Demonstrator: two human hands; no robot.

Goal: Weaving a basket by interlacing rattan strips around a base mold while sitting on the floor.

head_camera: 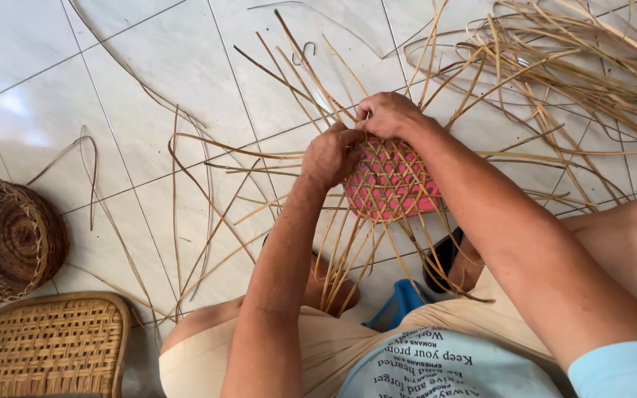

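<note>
A small open-weave disc of thin cane strips [391, 186] lies over a pink base [399, 193], with long loose strip ends radiating out over the floor. My left hand [331, 155] grips the weave's left rim, fingers curled on strips. At the top rim, my right hand [388, 114] pinches a strip. Both hands touch each other near the upper left of the weave. My knees and lap sit below the work.
A big loose heap of cane strips [576, 66] lies at the upper right. A dark woven basket [9, 237] lies at the left edge, a woven cane stool seat [46, 346] at the lower left. Stray strips [175, 184] cross the white tiled floor [112, 88].
</note>
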